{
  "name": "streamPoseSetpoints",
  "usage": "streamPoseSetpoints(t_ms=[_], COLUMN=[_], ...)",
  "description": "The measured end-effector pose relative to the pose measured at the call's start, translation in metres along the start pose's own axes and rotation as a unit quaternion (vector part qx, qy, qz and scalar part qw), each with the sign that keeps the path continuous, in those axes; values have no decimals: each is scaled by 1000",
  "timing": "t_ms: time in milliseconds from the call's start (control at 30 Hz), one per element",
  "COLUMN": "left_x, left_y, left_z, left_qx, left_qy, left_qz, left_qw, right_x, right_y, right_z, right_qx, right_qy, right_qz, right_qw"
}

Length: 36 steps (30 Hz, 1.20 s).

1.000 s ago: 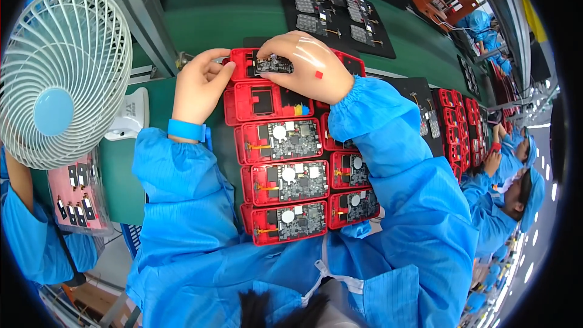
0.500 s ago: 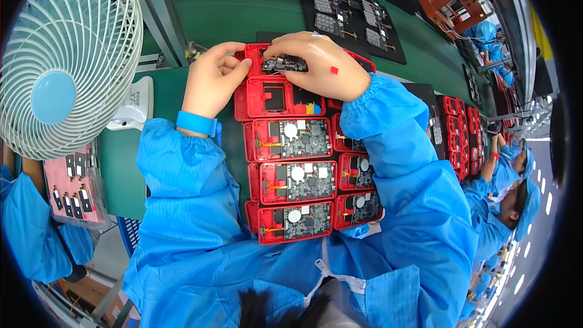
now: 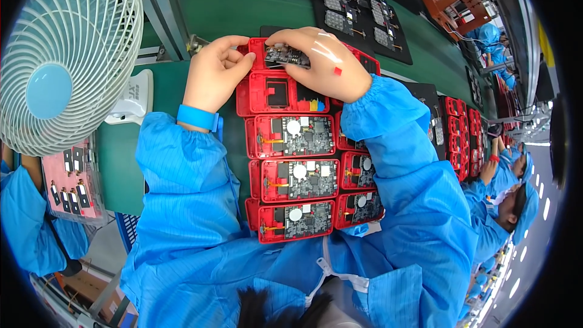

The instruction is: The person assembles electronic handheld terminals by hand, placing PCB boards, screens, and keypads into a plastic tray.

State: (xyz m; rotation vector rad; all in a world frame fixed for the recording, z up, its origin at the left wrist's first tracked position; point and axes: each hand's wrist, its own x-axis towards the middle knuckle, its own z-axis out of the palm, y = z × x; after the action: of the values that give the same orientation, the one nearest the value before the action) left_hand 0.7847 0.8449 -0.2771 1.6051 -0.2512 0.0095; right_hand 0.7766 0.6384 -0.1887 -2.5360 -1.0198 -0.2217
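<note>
One thin, dark, rectangular circuit board (image 3: 284, 56) lies at 12 o'clock in my view, over the topmost red, rounded-corner plastic housing (image 3: 259, 47), pinched between thumb and fingers of the right hand (image 3: 333, 64). The left hand (image 3: 212, 74) has fingertips at that housing's 9 o'clock rim; whether gripping, I cannot tell. I judge the board light, stiff and fragile, best held by its edges. Housing walls appear smooth, rigid, possibly slippery.

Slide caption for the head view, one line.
Right hand holds a circuit board at a red case, left hand at its left edge.
</note>
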Motion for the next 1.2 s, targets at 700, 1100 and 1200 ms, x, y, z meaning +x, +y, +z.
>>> streamPoseSetpoints(t_ms=[700,1100,1200], left_x=[0,9,22], left_y=[5,36,71], left_z=[9,11,16], left_qx=[41,72,274], left_qy=[-18,16,90], left_qz=[-23,12,213], left_qw=[999,997,934], right_x=[-14,-18,-10], right_y=[43,20,11], right_z=[-26,-40,-49], right_qx=[56,-13,-105], right_qy=[-51,23,63], right_qz=[27,-20,-53], right_qw=[997,999,991])
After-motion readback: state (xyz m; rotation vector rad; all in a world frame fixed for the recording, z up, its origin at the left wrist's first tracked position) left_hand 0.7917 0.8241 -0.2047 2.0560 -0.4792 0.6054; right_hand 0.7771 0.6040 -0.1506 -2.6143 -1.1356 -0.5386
